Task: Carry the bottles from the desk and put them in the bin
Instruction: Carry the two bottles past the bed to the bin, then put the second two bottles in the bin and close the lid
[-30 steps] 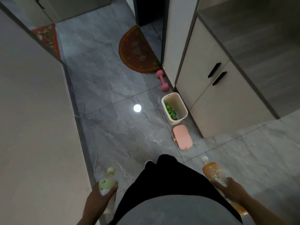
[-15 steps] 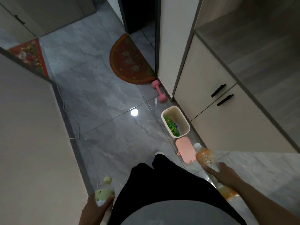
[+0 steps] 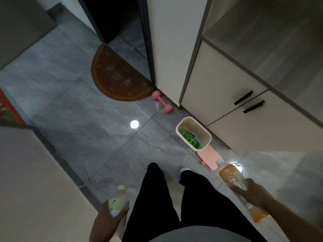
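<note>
A cream bin (image 3: pixel 206 135) stands open on the floor against the cabinet, with a green bottle (image 3: pixel 189 137) lying inside. My right hand (image 3: pixel 253 193) grips an orange bottle (image 3: pixel 230 175) around its middle, its white cap pointing toward the bin, a short way below and right of it. My left hand (image 3: pixel 108 217) holds a pale green bottle (image 3: pixel 118 201) low at my left side, near the wall. My legs in black trousers (image 3: pixel 174 198) fill the bottom centre.
A pink lid (image 3: pixel 208 158) lies on the floor just in front of the bin. A pink dumbbell (image 3: pixel 162 102) rests by the wall corner, beside a red semicircular mat (image 3: pixel 115 75). Cream cabinets (image 3: pixel 244 119) run along the right, and a wall (image 3: pixel 26 180) on the left.
I have walked closer to the bin, which now appears larger and nearer. My right hand with the orange bottle has come closer to the pink lid and the bin. The left hand stays low.
</note>
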The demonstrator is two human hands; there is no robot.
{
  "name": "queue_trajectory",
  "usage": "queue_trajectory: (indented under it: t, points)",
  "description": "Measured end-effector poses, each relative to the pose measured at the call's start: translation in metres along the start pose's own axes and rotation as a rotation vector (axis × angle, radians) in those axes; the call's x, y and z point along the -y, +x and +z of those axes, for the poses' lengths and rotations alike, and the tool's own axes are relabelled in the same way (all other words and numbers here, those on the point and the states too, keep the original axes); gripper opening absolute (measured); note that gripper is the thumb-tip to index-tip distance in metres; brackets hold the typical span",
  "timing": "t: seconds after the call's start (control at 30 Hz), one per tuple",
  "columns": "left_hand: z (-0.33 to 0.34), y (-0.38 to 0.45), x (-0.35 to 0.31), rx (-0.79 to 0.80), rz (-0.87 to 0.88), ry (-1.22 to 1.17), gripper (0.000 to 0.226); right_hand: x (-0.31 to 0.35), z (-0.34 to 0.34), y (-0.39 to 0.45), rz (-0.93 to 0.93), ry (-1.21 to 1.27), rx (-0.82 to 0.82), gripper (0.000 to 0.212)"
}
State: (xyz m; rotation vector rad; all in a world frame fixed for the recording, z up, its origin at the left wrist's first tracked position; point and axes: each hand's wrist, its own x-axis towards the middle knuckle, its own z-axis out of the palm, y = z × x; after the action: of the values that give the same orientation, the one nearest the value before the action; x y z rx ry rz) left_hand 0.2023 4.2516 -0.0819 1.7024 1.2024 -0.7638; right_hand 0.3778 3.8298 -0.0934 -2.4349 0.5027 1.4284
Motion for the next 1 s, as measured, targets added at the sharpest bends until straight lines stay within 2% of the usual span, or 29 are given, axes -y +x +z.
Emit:
queue_trajectory:
  t: [0.07, 0.2, 0.33, 0.47, 0.63, 0.9, 1.0]
  points:
    - [-0.026, 0.021, -0.018, 0.022, -0.013, 0.085, 0.046, 0.008, 0.017, -0.004, 0.051, 0.051, 0.011, 0.071]
    - [-0.054, 0.068, -0.06, 0.045, 0.074, 0.176, 0.042, 0.027, 0.045, -0.009, 0.115, 0.134, 0.0, 0.072]
    - [-0.052, 0.103, -0.091, 0.08, 0.114, 0.313, 0.046, 0.04, 0.063, -0.005, 0.146, 0.161, -0.023, 0.071]
    - [-0.031, 0.124, -0.121, -0.002, 0.186, 0.468, 0.049, 0.055, 0.06, 0.014, 0.118, 0.143, -0.006, 0.075]
    - [0.003, 0.157, -0.154, 0.013, 0.261, 0.556, 0.057, 0.074, 0.052, 0.061, 0.062, 0.177, -0.018, 0.074]
    - [0.072, 0.226, -0.2, 0.125, 0.441, 0.72, 0.066, 0.1, 0.058, 0.134, 0.056, 0.273, -0.04, 0.079]
    - [0.102, 0.264, -0.219, 0.188, 0.514, 0.845, 0.078, 0.109, 0.067, 0.164, 0.065, 0.317, -0.059, 0.076]
